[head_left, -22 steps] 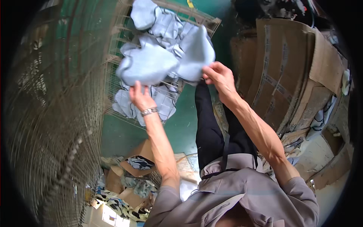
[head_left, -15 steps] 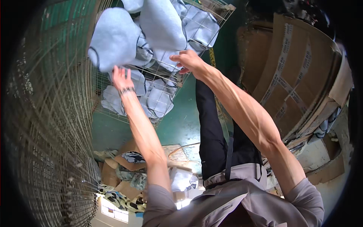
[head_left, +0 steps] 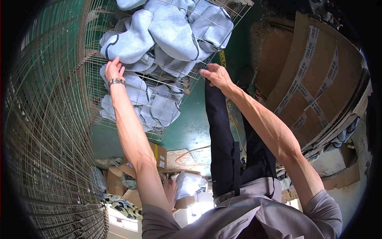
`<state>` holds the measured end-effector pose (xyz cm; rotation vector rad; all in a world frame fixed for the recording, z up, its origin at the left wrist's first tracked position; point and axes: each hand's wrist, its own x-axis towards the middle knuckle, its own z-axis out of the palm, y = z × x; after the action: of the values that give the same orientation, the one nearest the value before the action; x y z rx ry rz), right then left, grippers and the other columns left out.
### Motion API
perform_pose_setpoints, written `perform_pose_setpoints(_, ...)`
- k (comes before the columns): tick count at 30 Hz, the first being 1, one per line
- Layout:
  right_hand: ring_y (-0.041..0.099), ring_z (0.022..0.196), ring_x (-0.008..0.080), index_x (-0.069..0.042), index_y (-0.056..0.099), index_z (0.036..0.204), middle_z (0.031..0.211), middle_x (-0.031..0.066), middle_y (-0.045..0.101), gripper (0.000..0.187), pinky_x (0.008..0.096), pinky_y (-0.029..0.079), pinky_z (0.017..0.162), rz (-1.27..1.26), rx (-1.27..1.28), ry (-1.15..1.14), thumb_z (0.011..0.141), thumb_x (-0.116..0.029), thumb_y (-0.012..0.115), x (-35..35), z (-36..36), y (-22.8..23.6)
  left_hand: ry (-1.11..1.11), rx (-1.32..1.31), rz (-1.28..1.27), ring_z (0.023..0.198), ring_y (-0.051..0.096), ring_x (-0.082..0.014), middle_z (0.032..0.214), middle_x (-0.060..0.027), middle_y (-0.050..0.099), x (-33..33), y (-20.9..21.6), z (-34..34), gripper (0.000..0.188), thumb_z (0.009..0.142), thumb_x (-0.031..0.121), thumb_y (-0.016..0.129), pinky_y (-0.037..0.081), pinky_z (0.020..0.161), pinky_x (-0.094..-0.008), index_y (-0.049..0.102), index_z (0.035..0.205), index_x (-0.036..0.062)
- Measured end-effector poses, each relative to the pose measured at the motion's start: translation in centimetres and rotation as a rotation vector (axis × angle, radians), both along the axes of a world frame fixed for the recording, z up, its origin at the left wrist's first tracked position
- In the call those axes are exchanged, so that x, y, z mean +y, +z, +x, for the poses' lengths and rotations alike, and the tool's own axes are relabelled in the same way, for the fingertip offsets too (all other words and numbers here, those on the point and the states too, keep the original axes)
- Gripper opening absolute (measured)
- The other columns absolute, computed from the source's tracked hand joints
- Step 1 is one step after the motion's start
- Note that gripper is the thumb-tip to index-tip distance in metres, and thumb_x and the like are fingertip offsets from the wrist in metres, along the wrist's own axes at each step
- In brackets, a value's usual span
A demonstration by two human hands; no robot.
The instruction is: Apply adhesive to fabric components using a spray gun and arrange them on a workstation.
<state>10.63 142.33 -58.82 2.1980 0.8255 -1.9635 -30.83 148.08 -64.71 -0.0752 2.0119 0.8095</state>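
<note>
Pale grey-blue fleecy fabric pieces with dark edging lie heaped in a wire basket [head_left: 159, 139]; they look like soft, rounded shoe-shaped covers. My left hand [head_left: 114, 71], with a band at the wrist, is at the lower edge of the leftmost upper piece [head_left: 129, 40]. Its fingers are apart and bent, and the fingertips appear to touch that piece. A second large piece [head_left: 173, 34] lies beside it on top of the heap. My right hand [head_left: 217, 75] is off the basket's right edge, its fingers loosely curled with nothing visible in them.
A tall wire mesh wall [head_left: 51, 131] runs along the left. On the right stand large taped cardboard sheets [head_left: 318, 75]. Beneath is a green floor [head_left: 191, 131]. Cardboard boxes [head_left: 115, 181] and a white plastic bag [head_left: 189, 185] lie towards the bottom.
The leftmost upper piece has settled onto the heap at a new angle, and the one beside it has shifted down. My hands have moved apart: the left leftward, the right rightward and lower.
</note>
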Motion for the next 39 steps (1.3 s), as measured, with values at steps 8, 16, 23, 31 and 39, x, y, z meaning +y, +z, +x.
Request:
perform_pose_setpoints(8,0.071,0.089,0.0229,0.003,0.070,0.114,0.098,0.0140,0.075,0.049,0.0347,0.054,0.082,0.110,-0.080,-0.164,0.078,-0.030,0.075,5.0,-3.3,-2.5,-0.066,0.328,0.175,0.099,0.070,-0.0245,0.105,-0.0123,0.073,2.0,6.2,1.9,0.045,0.083,0.020,0.083,0.052,0.090,-0.0418,0.066,0.119,-0.0009)
perform_pose_setpoints(16,0.058,0.090,0.0106,0.000,0.068,0.107,0.095,0.0021,0.067,0.026,0.0279,0.044,0.087,0.071,0.098,-0.367,0.090,-0.020,0.068,4.0,4.9,16.4,0.111,0.198,0.226,0.102,0.068,-0.0276,0.105,-0.0123,0.070,2.3,6.9,-3.8,0.051,0.085,0.021,0.080,0.051,0.093,-0.0484,0.059,0.127,0.0005)
perform_pose_setpoints(23,0.059,0.093,0.0069,-0.002,0.067,0.110,0.099,-0.0012,0.067,0.025,0.0232,0.044,0.090,0.160,0.014,-0.428,0.092,-0.019,0.073,2.5,12.2,22.4,0.154,0.044,0.337,0.100,0.066,-0.0279,0.096,-0.0071,0.067,3.9,6.2,-3.1,0.031,0.090,0.024,0.075,0.051,0.095,-0.0532,0.061,0.111,0.0056)
perform_pose_setpoints(31,0.056,0.098,0.0061,-0.004,0.065,0.117,0.103,-0.0032,0.064,0.029,0.0245,0.039,0.095,0.356,0.114,-0.500,0.094,-0.018,0.073,6.5,7.6,24.1,0.491,-0.124,0.741,0.113,0.058,-0.0288,0.103,-0.0078,0.061,0.0,6.3,2.5,0.031,0.097,0.030,0.064,0.045,0.107,-0.0546,0.060,0.108,0.0012)
perform_pose_setpoints(39,0.063,0.102,0.0155,0.005,0.060,0.127,0.112,0.0088,0.069,0.046,0.0303,0.049,0.091,0.326,0.362,-0.279,0.097,-0.030,0.067,8.8,-6.4,10.7,0.703,-0.314,0.119,0.115,0.058,-0.0293,0.124,-0.0075,0.056,-5.5,-5.0,0.9,0.029,0.097,0.012,0.057,0.047,0.102,-0.0601,0.052,0.124,0.0040)
